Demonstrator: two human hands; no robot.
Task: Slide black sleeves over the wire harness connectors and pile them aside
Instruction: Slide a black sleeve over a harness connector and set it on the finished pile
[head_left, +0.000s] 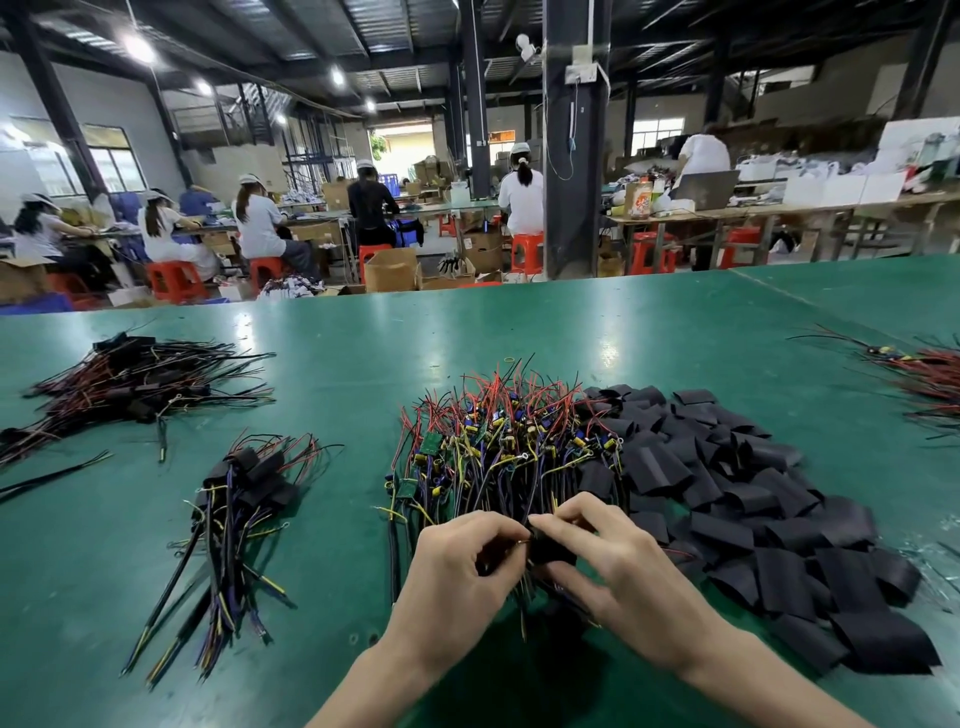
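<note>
**Head view.** The left hand and the right hand meet at the near centre of the green table, just in front of the pile of bare harnesses.

- The right hand's fingers are curled and clamped on one black sleeve, with the index finger above it and the thumb below.
- The left hand's fingers are curled and pinched on the wire harness at the sleeve's left opening. The fingertips of the two hands are touching or nearly touching there.
- The connector is hidden by the fingers. It appears to sit partly inside the sleeve, but this cannot be confirmed.
- The harness wires run out from under the hands toward the near table edge.

The loose sleeves lie flattened in a wide heap to the right of the bare harnesses, touching that pile. The right hand is just beside the heap's near left edge.

The small pile of sleeved harnesses lies to the left of the hands, well apart from them, with its wire ends pointing toward the near edge. A larger heap of sleeved harnesses lies farther left and farther back. A bundle of red and black wires lies at the right edge of the table.

Beyond the table, workers sit on red stools at long tables, and a dark pillar stands behind the centre.
</note>
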